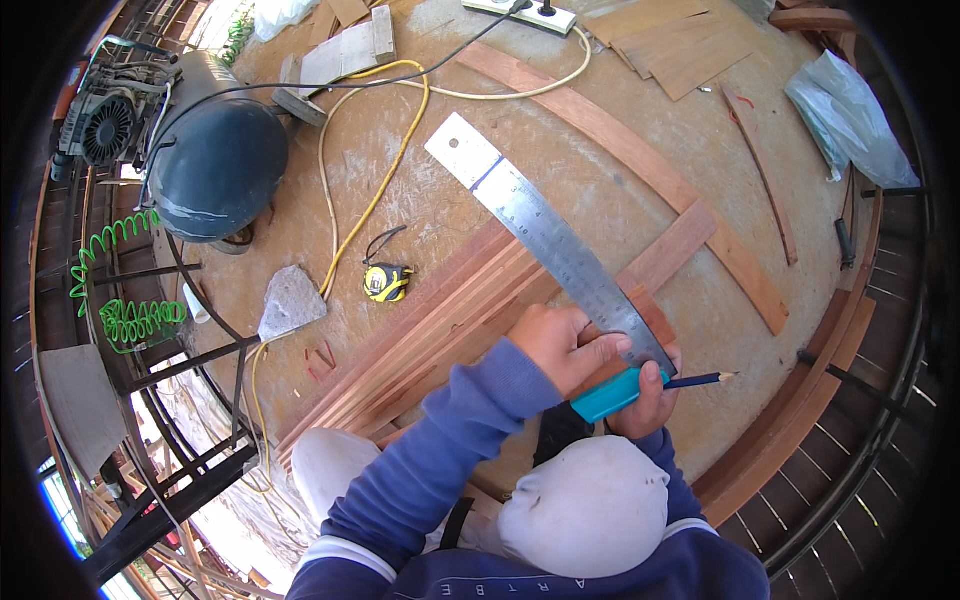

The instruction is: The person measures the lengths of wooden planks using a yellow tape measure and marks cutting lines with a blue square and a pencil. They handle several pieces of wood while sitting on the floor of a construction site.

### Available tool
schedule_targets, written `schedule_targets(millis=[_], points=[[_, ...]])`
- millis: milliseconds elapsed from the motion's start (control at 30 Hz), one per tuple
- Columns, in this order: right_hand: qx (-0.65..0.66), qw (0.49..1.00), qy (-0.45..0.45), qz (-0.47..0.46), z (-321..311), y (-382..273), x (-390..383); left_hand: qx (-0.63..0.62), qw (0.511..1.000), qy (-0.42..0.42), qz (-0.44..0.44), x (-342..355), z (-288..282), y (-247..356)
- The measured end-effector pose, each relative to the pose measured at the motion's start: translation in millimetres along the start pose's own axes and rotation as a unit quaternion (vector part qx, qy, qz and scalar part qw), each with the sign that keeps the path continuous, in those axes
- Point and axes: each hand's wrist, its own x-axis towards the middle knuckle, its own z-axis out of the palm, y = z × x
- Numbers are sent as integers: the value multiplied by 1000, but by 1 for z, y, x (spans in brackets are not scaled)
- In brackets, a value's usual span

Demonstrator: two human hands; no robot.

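Note:
A try square with a long steel blade [540, 240] and a teal handle [607, 396] lies across a short reddish wooden piece [650, 316]. My left hand [563, 347] is closed on the near part of the blade, its thumb pressed on the metal. At the handle end, my right hand [652, 402] is closed around the corner of the square, thumb against the teal handle. A dark blue pencil [700, 380] sticks out from my right hand, its sharpened tip to the right. Part of the wooden piece is hidden under the blade and hands.
Long wooden strips [440, 325] lie side by side left of my hands. A yellow tape measure [387, 282] and a grey stone [292, 303] sit beyond them. A compressor tank [218, 160] stands at left. Cables [408, 128] cross the floor near a power strip [520, 12].

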Motion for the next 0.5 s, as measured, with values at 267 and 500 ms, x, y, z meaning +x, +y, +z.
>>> schedule_targets(millis=[267, 500], points=[[-26, 999, -41, -5, -11, 2, 0, 6, 999, 10, 31, -1, 1, 1], [-30, 998, -53, -25, -7, 4, 3, 12, 998, -6, 58, 0, 1, -2]])
